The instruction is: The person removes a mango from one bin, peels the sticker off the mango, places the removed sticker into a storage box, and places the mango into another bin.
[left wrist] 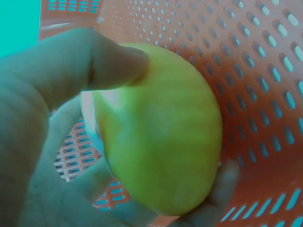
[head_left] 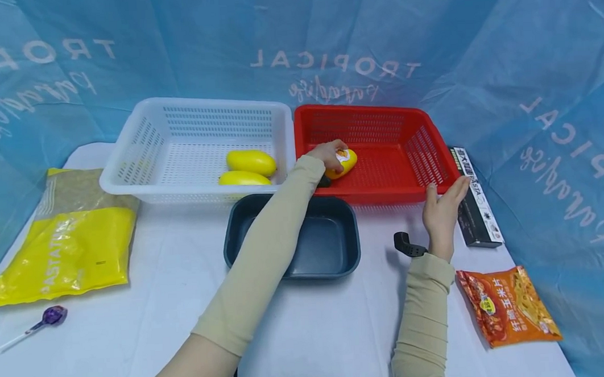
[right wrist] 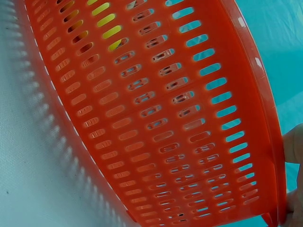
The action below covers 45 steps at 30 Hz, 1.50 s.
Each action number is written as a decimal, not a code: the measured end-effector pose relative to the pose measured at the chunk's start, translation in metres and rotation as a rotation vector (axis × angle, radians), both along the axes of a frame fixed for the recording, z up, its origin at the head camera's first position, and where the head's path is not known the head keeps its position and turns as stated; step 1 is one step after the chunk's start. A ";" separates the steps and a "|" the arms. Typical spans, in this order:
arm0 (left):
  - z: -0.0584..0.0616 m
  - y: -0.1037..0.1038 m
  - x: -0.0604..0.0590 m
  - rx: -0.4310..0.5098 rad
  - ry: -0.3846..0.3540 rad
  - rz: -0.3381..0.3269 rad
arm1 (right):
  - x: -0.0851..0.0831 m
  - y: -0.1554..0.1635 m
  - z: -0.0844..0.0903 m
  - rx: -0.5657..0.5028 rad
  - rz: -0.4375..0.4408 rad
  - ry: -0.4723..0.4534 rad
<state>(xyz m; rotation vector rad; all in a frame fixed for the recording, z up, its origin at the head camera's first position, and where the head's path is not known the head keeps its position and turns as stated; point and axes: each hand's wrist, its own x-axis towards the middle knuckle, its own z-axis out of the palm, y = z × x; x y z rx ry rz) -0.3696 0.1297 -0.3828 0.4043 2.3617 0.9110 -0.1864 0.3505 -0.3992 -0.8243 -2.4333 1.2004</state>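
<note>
Head view shows my left hand (head_left: 329, 154) reaching over the dark blue pan (head_left: 305, 251) into the red basket (head_left: 437, 173), where my grip is closed round a yellow mango (head_left: 347, 162) just above the basket floor near its left wall. Seen from the left wrist, my thumb (left wrist: 102, 59) lies across the top of the fruit and my fingertips (left wrist: 225, 177) cup it from underneath, so the hold is a pinch on a smooth, rounded skin; I judge it could roll out sideways if I loosen or tilt, and drop onto the perforated floor or bounce toward the pan. My right hand (head_left: 442, 209) is flat and open, its straight fingers against the near right corner of the red basket, gripping nothing; the right wrist view shows only fingertips at the rim. If I push there too hard, the light basket may slide left into the white basket (head_left: 127, 175), which holds two more mangoes (head_left: 251, 162), or scrape against the black box (head_left: 476, 199) on its right. My left sleeve also hangs low over the pan and could catch its rim.
</note>
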 end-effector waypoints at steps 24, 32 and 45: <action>0.036 -0.026 0.021 0.241 0.204 -0.035 | 0.003 0.001 -0.001 -0.036 0.003 -0.029; 0.047 -0.037 0.033 0.298 0.200 -0.040 | 0.003 0.000 -0.002 -0.041 0.006 -0.042; 0.056 -0.063 0.088 0.315 0.322 -0.103 | 0.002 -0.004 0.003 -0.091 -0.002 -0.057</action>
